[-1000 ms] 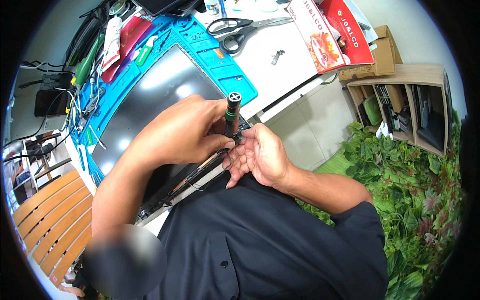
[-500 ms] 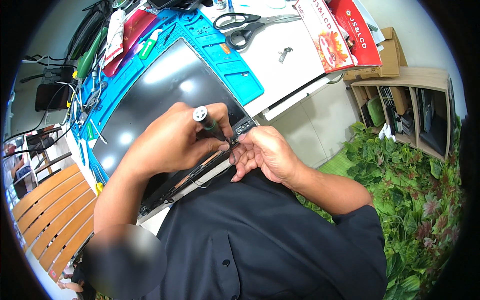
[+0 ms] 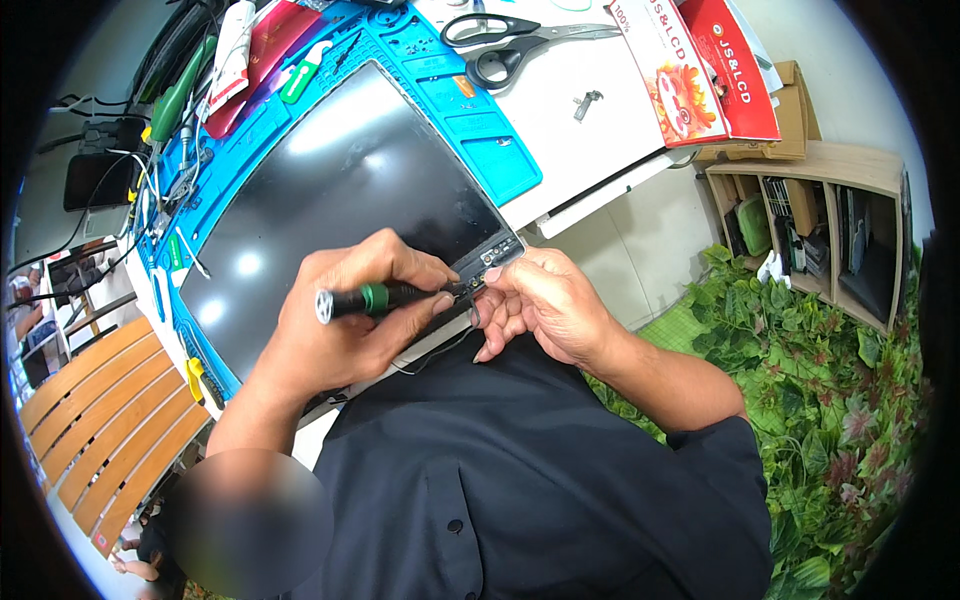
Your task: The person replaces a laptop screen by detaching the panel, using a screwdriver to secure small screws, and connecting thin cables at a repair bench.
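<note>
My left hand (image 3: 365, 315) grips a black screwdriver (image 3: 345, 305) with a green band and silver cap, tilted low with the cap toward the left and the front end at a small dark assembly (image 3: 470, 282) on the near edge of a dark screen panel (image 3: 335, 180). My right hand (image 3: 540, 305) has its thumb pressed on that edge at the right, its fingers curled underneath near a thin dark cable. What exactly the fingers grip is partly hidden. The panel lies on a blue repair mat (image 3: 485, 140).
Scissors (image 3: 500, 65), a small metal piece (image 3: 588, 105) and a red box (image 3: 735, 90) are on the white table (image 3: 555, 140). Cables and tools crowd the left, with yellow-handled pliers (image 3: 195, 375). A wooden chair (image 3: 100, 420), a shelf (image 3: 800, 225) and artificial foliage (image 3: 820, 400) flank me.
The screwdriver has swung from upright to a low tilt toward the left, and my left hand has moved down with it. More of the panel shows; my right hand stays at its edge.
</note>
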Action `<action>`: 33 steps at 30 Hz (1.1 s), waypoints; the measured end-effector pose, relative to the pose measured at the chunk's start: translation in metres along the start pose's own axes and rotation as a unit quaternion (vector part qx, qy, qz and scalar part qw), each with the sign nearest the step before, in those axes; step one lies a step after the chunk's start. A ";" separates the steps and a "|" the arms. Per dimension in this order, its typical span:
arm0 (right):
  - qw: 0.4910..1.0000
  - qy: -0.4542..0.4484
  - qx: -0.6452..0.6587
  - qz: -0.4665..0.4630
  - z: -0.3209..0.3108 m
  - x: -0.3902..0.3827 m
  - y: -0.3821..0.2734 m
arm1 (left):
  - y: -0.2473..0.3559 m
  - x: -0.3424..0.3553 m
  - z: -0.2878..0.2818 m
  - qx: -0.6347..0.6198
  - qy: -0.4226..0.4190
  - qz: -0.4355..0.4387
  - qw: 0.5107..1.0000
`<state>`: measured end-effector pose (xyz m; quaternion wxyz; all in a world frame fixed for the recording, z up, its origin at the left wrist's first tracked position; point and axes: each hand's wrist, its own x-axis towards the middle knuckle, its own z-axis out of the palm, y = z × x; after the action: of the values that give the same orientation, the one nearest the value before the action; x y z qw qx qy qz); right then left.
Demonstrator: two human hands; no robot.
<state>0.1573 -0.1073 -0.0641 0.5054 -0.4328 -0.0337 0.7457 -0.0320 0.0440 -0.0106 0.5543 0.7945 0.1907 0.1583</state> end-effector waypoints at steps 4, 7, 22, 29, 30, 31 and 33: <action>1.000 -0.005 0.003 -0.002 -0.002 -0.002 0.002 | -0.004 -0.013 0.012 0.041 0.035 0.032 0.998; 1.000 -0.013 0.002 -0.007 -0.004 -0.003 0.004 | -0.006 -0.016 0.019 0.066 0.053 0.032 0.996; 0.997 -0.043 0.040 -0.055 -0.009 -0.009 0.019 | 0.002 -0.012 0.019 0.085 0.036 0.063 0.994; 0.997 -0.036 0.034 -0.066 -0.010 -0.008 0.024 | 0.004 -0.007 0.021 0.087 0.033 0.068 0.993; 0.997 -0.033 0.033 -0.069 -0.010 -0.007 0.024 | 0.006 -0.007 0.021 0.089 0.028 0.065 0.993; 0.996 -0.031 0.031 -0.072 -0.009 -0.007 0.024 | 0.007 -0.006 0.020 0.092 0.024 0.062 0.994; 0.996 -0.026 0.023 -0.076 -0.008 -0.007 0.024 | 0.007 -0.006 0.020 0.092 0.022 0.060 0.994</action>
<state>0.1466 -0.1276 -0.0764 0.5695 -0.3976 -0.0623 0.7167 -0.0266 0.0225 -0.0112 0.4644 0.8483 0.1686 0.1908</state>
